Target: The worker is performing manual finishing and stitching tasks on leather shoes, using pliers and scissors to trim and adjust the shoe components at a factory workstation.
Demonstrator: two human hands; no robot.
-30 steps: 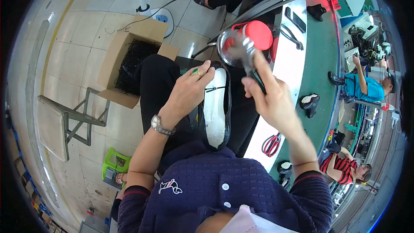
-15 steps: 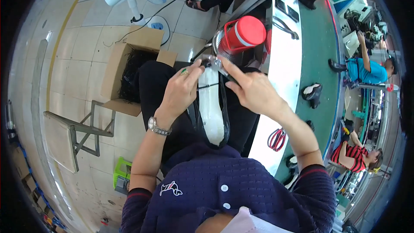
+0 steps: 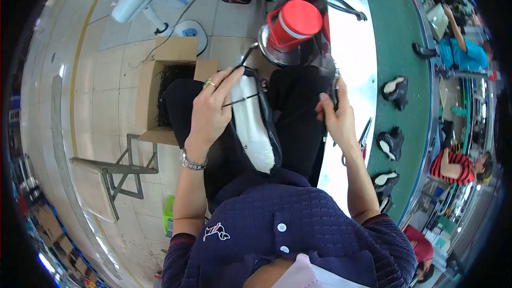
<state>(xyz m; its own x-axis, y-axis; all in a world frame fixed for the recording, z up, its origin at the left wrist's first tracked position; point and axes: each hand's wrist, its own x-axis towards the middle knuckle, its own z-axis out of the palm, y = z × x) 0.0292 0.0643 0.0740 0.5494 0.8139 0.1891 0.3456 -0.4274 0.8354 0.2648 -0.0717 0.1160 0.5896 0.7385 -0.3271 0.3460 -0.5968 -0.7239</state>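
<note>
A black shoe upper with a white underside [image 3: 249, 122] lies bottom up on my lap, its far end pointing away from me. A thin black strip crosses the white face. My left hand [image 3: 210, 109] is closed on the shoe's far left edge, fingers pressed against the black material. To the right, apart from the shoe, my right hand [image 3: 337, 114] is closed round a dark-handled metal tool [image 3: 329, 72]. The tool's head is blurred by motion, so its exact kind is unclear.
A red drum-shaped container [image 3: 300, 20] stands ahead. Right of me runs a metal bench [image 3: 349, 53] with long-bladed scissors [image 3: 365, 134], beside a green conveyor belt [image 3: 381, 66] carrying several shoes [image 3: 391, 143]. On the left are a cardboard box [image 3: 146, 93], a fan [image 3: 130, 2] and a stool [image 3: 96, 181].
My right hand has moved the tool off the shoe's far end to the right. My left hand stays on the shoe. The shoes on the belt have shifted, and my view has turned somewhat.
</note>
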